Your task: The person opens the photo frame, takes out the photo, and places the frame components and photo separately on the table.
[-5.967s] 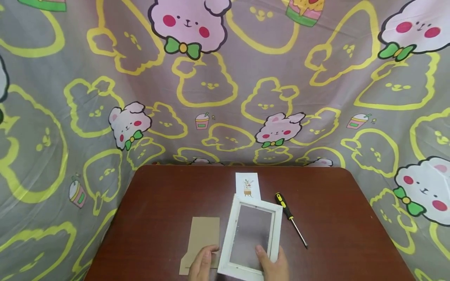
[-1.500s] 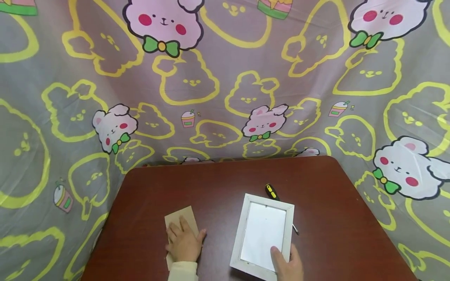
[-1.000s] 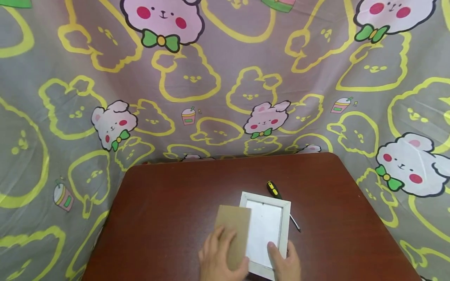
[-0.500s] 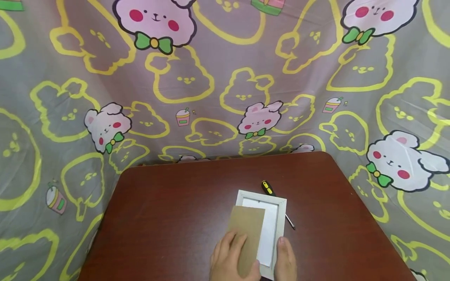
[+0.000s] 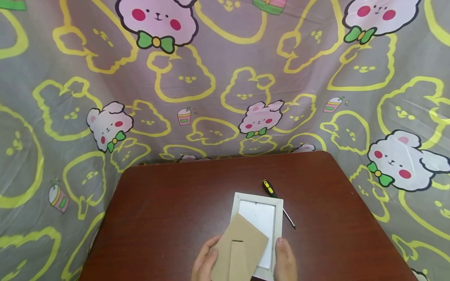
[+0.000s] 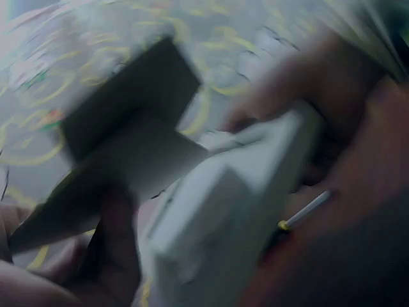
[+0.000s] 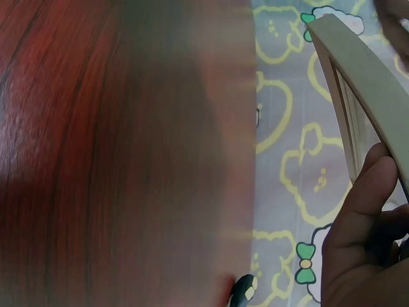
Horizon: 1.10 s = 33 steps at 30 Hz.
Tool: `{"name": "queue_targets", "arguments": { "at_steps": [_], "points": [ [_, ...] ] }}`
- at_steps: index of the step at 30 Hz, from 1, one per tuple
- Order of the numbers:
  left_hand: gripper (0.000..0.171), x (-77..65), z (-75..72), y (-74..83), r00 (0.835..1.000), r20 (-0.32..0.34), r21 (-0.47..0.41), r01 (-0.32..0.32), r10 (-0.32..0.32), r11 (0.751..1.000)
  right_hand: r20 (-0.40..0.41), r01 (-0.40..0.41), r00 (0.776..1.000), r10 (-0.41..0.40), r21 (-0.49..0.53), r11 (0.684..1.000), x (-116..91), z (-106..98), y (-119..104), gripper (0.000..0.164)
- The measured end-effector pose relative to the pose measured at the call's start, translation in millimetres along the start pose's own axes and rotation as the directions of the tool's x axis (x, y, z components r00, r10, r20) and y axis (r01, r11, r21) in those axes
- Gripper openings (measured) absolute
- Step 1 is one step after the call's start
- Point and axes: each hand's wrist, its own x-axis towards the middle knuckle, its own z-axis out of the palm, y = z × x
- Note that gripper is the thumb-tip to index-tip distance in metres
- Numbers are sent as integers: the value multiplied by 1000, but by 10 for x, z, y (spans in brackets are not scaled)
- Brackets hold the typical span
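Note:
My left hand (image 5: 205, 259) grips a brown cardboard backing board (image 5: 258, 238) by its left side. The board is tilted over the lower left of a white picture frame (image 5: 279, 218), its narrow stand flap (image 5: 238, 259) facing up. Inside the frame lies a white sheet (image 5: 254, 212), partly covered by the board. My right hand (image 5: 285, 260) holds the frame's right side; in the right wrist view its thumb (image 7: 377, 176) lies along the edge of the frame (image 7: 367, 70). Blur softens the left wrist view, where the flap stands away from the board (image 6: 137, 102).
A black and yellow screwdriver (image 5: 268, 189) lies on the dark red table (image 5: 175, 203), just beyond the frame's upper right, shaft pointing toward the near right. A patterned cloth (image 5: 207, 89) hangs behind the table and along both sides.
The picture card has left the table, and a white sheet now fills the frame. My left hand picked up the backing board, brought it right over the frame and turned it flap side up.

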Motion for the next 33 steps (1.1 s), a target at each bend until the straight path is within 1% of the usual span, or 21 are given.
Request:
{"name": "queue_targets", "arguments": {
  "at_steps": [1,2,3,5,7,9,11,13,14,15,16,18,20,23,24,25,27,29,31,32,33],
  "points": [
    [37,40,79,-15,993,-104,-4,63,-63,998,4,6,1000,-6,4,1000,-4,1,-4,68],
    [38,50,147,-37,977,-203,61,76,-62,995,3,21,1000,-21,8,1000,-2,1,-8,66],
    [40,62,203,-62,961,-273,124,80,-44,989,-1,32,1000,-32,9,999,3,0,-13,65],
    [36,94,295,-102,932,-362,242,85,9,966,-16,50,999,-50,9,999,19,-17,-18,63],
    [29,109,341,-114,914,-404,342,116,34,932,-23,56,998,-55,31,998,35,-35,-24,63],
    [26,119,357,-108,914,-404,470,167,44,867,-24,41,999,-40,44,998,46,-53,-31,64],
    [26,133,358,-95,925,-380,572,226,11,788,-17,18,1000,-17,53,998,54,-69,-40,66],
    [27,152,361,-80,929,-368,645,280,-31,711,-4,4,1000,-4,63,998,59,-77,-47,68],
    [27,170,365,-74,928,-369,665,298,-44,685,-4,9,1000,-9,55,998,59,-79,-50,69],
    [26,189,370,-68,926,-375,674,310,-51,671,1,16,1000,-16,49,999,55,-79,-48,69],
    [24,211,377,-62,922,-384,675,315,-47,668,6,24,1000,-24,49,999,48,-77,-45,68],
    [23,256,395,-49,916,-400,657,313,-34,686,30,44,998,-46,70,997,25,-75,-36,69],
    [24,305,408,-35,916,-400,656,294,-10,695,78,52,995,-61,105,993,9,-67,-23,73],
    [24,374,436,-28,923,-385,687,275,16,672,144,24,989,-46,149,989,-11,-72,-12,82],
    [24,397,441,-26,925,-378,710,267,33,652,160,15,986,-39,151,988,-15,-82,-17,84],
    [23,421,445,-20,926,-374,738,267,46,620,172,8,984,-34,150,989,-18,-91,-21,86],
    [21,463,436,-7,929,-359,806,260,90,532,174,12,984,-35,132,991,-24,-103,-31,84],
    [23,499,409,9,940,-311,880,229,140,416,185,15,982,-36,117,993,-29,-119,-47,81],
    [27,531,381,32,954,-238,945,184,181,271,192,25,980,-46,108,994,-30,-120,-41,80],
    [30,539,365,40,960,-194,966,151,201,209,196,24,980,-44,105,994,-31,-122,-38,79],
    [32,546,350,47,966,-149,980,115,213,163,196,26,980,-45,101,995,-32,-123,-34,79]
  ]
}}
